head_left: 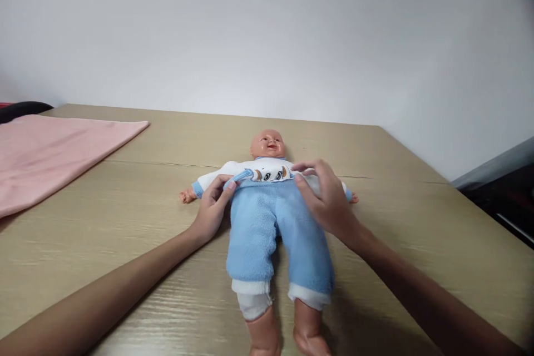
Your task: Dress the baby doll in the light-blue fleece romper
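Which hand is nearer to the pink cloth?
Left. The left hand is at the waist of the blue trousers, on the side toward the pink cloth but apart from it; the right hand is at the opposite side, farther off.

Indoors, kind unclear: wood-grain table [137, 194], white wall [208, 39].

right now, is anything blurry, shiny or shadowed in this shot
Head view: the bare right hand looks slightly blurred; head view: soft sheen on the pale wood-grain table, dark shadow beside the bald plastic doll in blue fleecy trousers; head view: the top right corner darkens.
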`<state>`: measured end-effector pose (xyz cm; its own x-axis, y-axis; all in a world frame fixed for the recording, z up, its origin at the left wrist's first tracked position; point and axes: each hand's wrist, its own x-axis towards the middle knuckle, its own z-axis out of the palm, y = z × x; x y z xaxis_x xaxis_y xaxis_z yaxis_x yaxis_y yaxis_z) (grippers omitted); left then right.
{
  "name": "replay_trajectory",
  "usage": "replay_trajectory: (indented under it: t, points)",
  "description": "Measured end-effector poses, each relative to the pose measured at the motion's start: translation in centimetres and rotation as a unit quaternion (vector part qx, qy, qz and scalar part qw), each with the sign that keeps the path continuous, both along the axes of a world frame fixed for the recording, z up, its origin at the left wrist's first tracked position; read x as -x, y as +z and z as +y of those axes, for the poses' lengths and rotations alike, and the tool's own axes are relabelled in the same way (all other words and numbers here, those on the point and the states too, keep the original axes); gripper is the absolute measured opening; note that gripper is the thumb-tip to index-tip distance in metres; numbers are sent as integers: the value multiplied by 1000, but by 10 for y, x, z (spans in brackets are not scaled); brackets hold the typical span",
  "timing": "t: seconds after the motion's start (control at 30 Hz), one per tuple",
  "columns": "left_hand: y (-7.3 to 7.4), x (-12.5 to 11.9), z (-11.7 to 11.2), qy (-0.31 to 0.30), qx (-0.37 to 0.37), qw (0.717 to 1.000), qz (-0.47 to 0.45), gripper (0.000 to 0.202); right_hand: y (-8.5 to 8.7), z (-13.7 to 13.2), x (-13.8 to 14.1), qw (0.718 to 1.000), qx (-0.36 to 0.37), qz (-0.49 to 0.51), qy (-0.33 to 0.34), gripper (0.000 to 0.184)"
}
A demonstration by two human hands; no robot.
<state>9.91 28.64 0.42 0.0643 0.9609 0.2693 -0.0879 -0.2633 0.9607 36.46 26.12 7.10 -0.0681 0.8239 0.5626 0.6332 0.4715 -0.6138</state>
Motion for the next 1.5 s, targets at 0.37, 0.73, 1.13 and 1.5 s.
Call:
replay_trajectory:
  t: [0.37, 0.73, 1.13, 1.5]
  points:
    - [-7, 3, -16, 59, -63, 991, 101, 25, 39, 155, 143, 777, 155, -463, 398, 53]
    - [-8, 16, -12, 24, -281, 952, 120, 12, 33, 148, 109, 856, 95, -239, 449, 40]
    - [5, 8, -11, 79, -117, 988, -55, 20, 26, 123, 78, 875, 115, -122, 454, 22]
    - [-4, 12, 27, 15, 107, 979, -170, 45, 19, 72, 81, 954, 224, -98, 176, 21]
